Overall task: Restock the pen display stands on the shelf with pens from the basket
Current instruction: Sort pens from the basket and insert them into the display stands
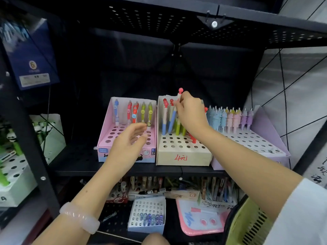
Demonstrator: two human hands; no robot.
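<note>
Three pen display stands sit side by side on the black shelf: a pink stand (106, 138), a beige stand (182, 156) marked in red, and a lilac stand (265, 138). My right hand (190, 114) is over the back rows of the beige stand, pinching a white pen with a red ball top (180, 92) upright among several red-topped pens. My left hand (130, 138) hovers in front of the pink stand, fingers apart and holding nothing. A yellow-green basket (247, 225) shows at the lower right; its contents are hidden.
A shelf below holds more pen boxes, a small white stand with blue pens (147, 216) and a pink board (201, 216). At the left are a white stand with panda pens (16, 167) and a black upright post (30, 138). A black perforated shelf (177, 16) hangs overhead.
</note>
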